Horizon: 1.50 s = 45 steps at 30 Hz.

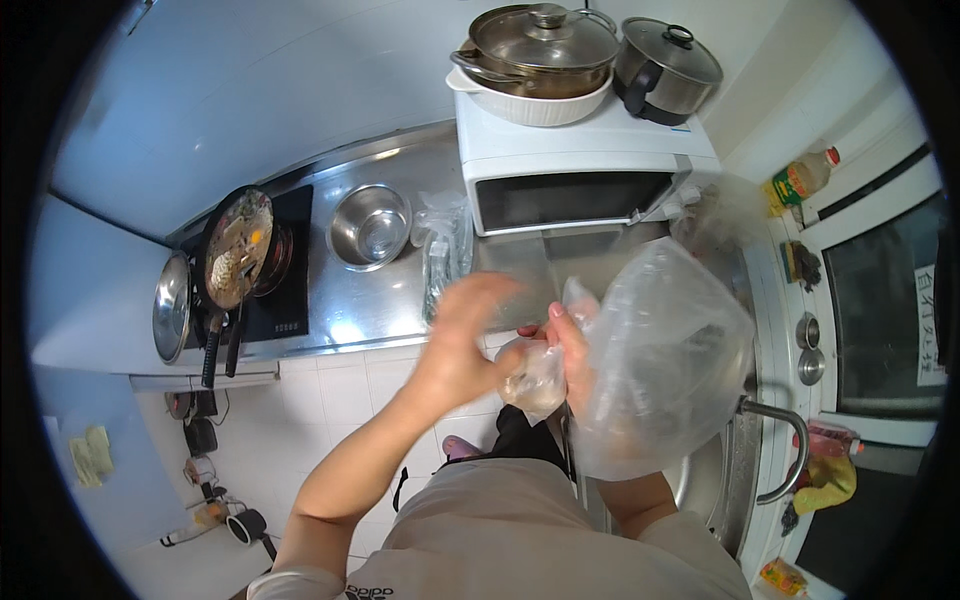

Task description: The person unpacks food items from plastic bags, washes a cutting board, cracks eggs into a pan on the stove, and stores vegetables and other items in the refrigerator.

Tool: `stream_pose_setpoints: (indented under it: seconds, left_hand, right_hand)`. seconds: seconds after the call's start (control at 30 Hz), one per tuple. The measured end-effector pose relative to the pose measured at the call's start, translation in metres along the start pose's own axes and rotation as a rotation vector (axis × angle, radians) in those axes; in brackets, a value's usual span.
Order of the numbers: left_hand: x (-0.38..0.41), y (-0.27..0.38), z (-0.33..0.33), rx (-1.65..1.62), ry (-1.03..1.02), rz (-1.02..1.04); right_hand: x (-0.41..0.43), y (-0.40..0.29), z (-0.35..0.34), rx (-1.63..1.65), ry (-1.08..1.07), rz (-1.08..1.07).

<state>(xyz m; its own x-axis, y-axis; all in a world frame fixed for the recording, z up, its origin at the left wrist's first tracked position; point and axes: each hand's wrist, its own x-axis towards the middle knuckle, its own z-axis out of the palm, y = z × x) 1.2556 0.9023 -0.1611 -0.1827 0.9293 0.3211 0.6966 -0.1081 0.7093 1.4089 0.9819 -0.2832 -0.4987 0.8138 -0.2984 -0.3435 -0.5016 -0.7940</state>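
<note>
A small knotted clear plastic bag (534, 379) with pale contents hangs in front of my body. My right hand (576, 360) holds it by its gathered neck, behind a large puffed-out translucent plastic bag (667, 367) that hides much of that hand and forearm. Beside the small bag is my left hand (469, 352), blurred, its fingers spread and its thumb near the small bag's side; whether they touch is unclear. On the black cooktop (292, 262) at the left, a dark frying pan (240, 247) holds food with an egg yolk, and a utensil rests in it.
A steel bowl (370, 226) and a bagged green item (444, 270) stand on the steel counter. Beyond is a white oven (585, 161) topped with pots. A sink faucet (787, 435) projects at the right. A glass lid (172, 307) leans by the cooktop.
</note>
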Motion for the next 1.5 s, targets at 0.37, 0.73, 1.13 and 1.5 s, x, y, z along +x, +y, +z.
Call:
stream_pose_setpoints:
  seconds: [0.37, 0.73, 1.13, 1.5]
  left_hand:
    - [-0.05, -0.026, 0.018, -1.161, -0.254, -0.663]
    - [-0.078, -0.011, 0.006, -0.253, 0.177, 0.279]
    - [-0.037, -0.043, 0.003, 0.032, -0.327, 0.014]
    - [-0.061, -0.013, 0.071, -1.853, 0.251, -0.707]
  right_hand:
    - [-0.01, -0.068, 0.068, 0.052, -0.109, 0.283]
    - [0.0, -0.065, 0.03, 0.064, 0.29, 0.293]
    - [-0.059, -0.097, 0.056, -1.021, -0.41, -0.308]
    - [-0.058, -0.006, 0.048, -0.466, 0.069, -0.555]
